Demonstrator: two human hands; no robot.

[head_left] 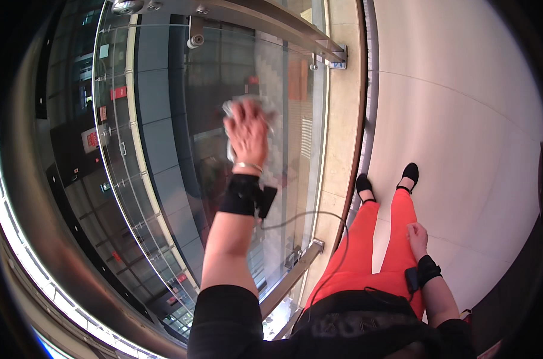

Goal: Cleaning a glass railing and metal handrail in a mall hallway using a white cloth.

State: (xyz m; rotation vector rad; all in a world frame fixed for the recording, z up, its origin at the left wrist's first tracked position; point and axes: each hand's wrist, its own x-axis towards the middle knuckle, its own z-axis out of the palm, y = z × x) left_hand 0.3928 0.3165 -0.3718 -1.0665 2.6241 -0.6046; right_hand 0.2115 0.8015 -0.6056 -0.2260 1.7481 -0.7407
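My left hand [247, 134] is stretched out to the left, its fingers over a pale, crumpled cloth [230, 149] pressed against the glass panel [286, 197]. The hand is slightly blurred, and most of the cloth is hidden under the palm and fingers. A black band with a small box and a thin cable wraps my left wrist. Beside my right thigh hangs my right hand [418, 239], its fingers curled in, with nothing visible in them. It wears a similar black band.
Metal posts [292, 269] and a rail [271, 21] hold the glass. A beige stone ledge [343, 149] runs along its foot, beside the pale tiled floor [457, 131] under my black shoes [409, 175]. Lower levels show through the glass. The cable [343, 230] loops across to my body.
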